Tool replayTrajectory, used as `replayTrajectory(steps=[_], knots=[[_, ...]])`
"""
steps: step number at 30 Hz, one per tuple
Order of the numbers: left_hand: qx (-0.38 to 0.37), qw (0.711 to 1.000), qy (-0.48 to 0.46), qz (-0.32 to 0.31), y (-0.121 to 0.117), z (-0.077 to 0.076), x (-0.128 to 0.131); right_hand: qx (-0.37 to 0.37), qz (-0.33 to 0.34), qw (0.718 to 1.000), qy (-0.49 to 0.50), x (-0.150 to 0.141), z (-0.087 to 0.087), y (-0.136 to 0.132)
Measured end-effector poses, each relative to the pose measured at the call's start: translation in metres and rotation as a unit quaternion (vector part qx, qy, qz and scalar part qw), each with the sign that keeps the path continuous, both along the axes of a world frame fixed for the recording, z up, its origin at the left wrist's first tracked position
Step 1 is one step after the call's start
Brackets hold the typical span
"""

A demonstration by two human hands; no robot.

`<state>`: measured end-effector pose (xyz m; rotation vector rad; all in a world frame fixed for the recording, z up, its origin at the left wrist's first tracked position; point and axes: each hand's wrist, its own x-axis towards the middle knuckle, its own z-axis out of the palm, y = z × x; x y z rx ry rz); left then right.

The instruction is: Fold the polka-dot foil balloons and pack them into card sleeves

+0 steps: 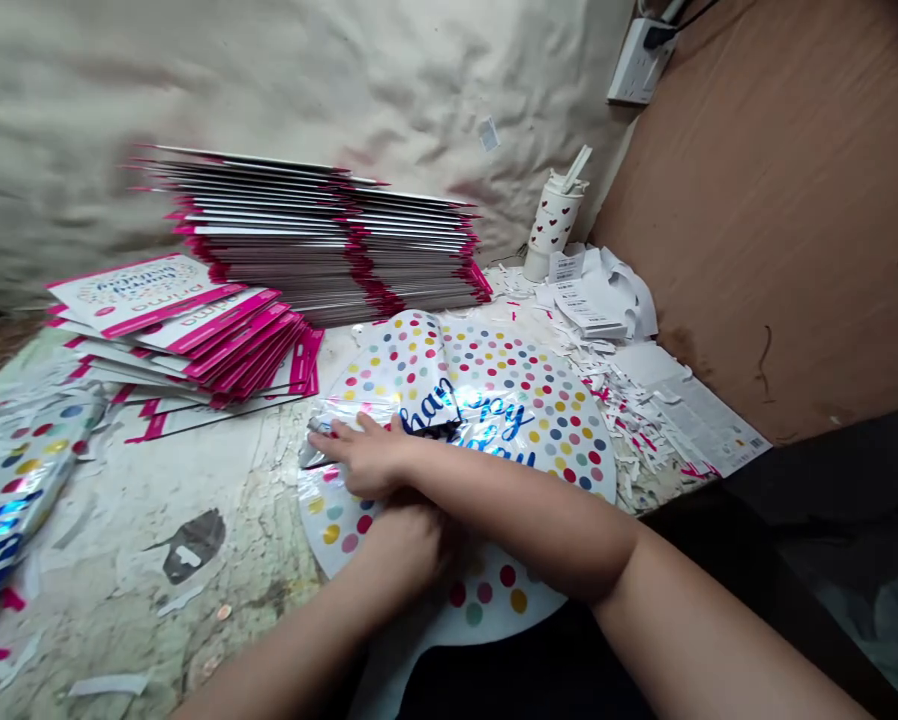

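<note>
I see one dotted foil balloon (pixel 561 405) at the near edge of the table (pixel 261 490). The right hand (pixel 370 455) lies spread on its fold; the left hand (pixel 419 538) is half hidden, I cannot tell its grip. A second balloon (pixel 33 470) is cut off, toward the left edge.

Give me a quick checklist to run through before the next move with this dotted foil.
1. Right hand placed on the foil: ok, fingers spread on its folded left part.
2. Left hand grip: cannot tell, its fingers are hidden beneath the right forearm.
3. Arms uncrossed: not ok, the right forearm passes over the left hand.
4. Dotted foil fully spread: not ok, a flap is folded across the lettering.
5. Hands clear of the fanned card pile: ok, a gap shows.
6. Surroundings free of scraps: not ok, paper scraps lie right of the foil.
</note>
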<state>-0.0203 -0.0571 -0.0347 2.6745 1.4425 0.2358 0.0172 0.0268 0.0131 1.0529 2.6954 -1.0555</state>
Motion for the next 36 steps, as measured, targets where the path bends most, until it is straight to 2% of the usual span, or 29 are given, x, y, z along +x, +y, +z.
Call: replayTrajectory(steps=[2, 4, 7, 9, 12, 14, 17, 20, 22, 25, 26, 27, 28, 29, 30, 31, 33, 34, 36], knots=[[-0.013, 1.0, -0.001, -0.024, -0.012, 0.016, -0.034, 0.026, -0.017, 0.999, 0.036, 0.01, -0.011, 0.004], [0.04, 0.999, 0.004, 0.006, -0.01, 0.028, -0.071, 0.067, -0.049, 0.993, 0.086, 0.02, -0.019, 0.005], [0.165, 0.983, 0.054, 0.064, 0.012, 0.033, -0.115, 0.134, -0.071, 0.984, 0.095, 0.028, -0.027, 0.003], [0.189, 0.975, 0.109, 0.046, 0.03, 0.032, -0.13, 0.184, -0.069, 0.978, 0.071, 0.028, -0.028, 0.002], [0.168, 0.968, 0.184, -0.018, 0.046, 0.036, -0.136, 0.253, -0.06, 0.965, 0.037, 0.023, -0.028, 0.002], [0.166, 0.964, 0.204, -0.027, 0.046, 0.042, -0.134, 0.277, -0.055, 0.959, 0.024, 0.018, -0.028, 0.002], [0.216, 0.963, 0.161, 0.006, 0.035, 0.048, -0.124, 0.285, -0.052, 0.957, 0.019, 0.007, -0.032, 0.002], [0.218, 0.973, 0.074, 0.005, 0.02, 0.038, -0.11, 0.286, -0.069, 0.955, 0.021, 0.008, -0.029, 0.007], [0.165, 0.985, 0.043, 0.012, 0.012, 0.023, -0.1, 0.293, -0.108, 0.949, 0.028, 0.026, -0.013, 0.017], [0.069, 0.993, 0.056, 0.083, 0.006, 0.002, -0.093, 0.332, -0.216, 0.917, 0.05, 0.083, 0.036, 0.037], [0.043, 0.992, 0.065, 0.101, 0.006, -0.003, -0.092, 0.361, -0.273, 0.889, 0.063, 0.106, 0.056, 0.042], [0.024, 0.991, 0.073, 0.112, 0.006, -0.006, -0.091, 0.411, -0.358, 0.832, 0.101, 0.128, 0.075, 0.045], [0.013, 0.99, 0.077, 0.116, 0.008, -0.007, -0.091, 0.452, -0.394, 0.789, 0.135, 0.148, 0.092, 0.045], [0.008, 0.99, 0.079, 0.12, 0.009, -0.006, -0.091, 0.473, -0.403, 0.767, 0.162, 0.163, 0.105, 0.042], [0.001, 0.989, 0.078, 0.122, 0.012, -0.002, -0.092, 0.486, -0.392, 0.759, 0.185, 0.174, 0.113, 0.037], [-0.012, 0.989, 0.072, 0.126, 0.014, 0.003, -0.095, 0.489, -0.356, 0.77, 0.203, 0.18, 0.116, 0.028], [-0.034, 0.987, 0.032, 0.156, 0.018, 0.019, -0.103, 0.466, -0.243, 0.821, 0.224, 0.182, 0.104, 0.008], [-0.019, 0.982, -0.003, 0.188, 0.02, 0.029, -0.109, 0.443, -0.175, 0.849, 0.228, 0.18, 0.09, -0.003], [0.082, 0.959, -0.072, 0.261, 0.02, 0.052, -0.122, 0.38, -0.041, 0.897, 0.225, 0.175, 0.055, -0.023]])
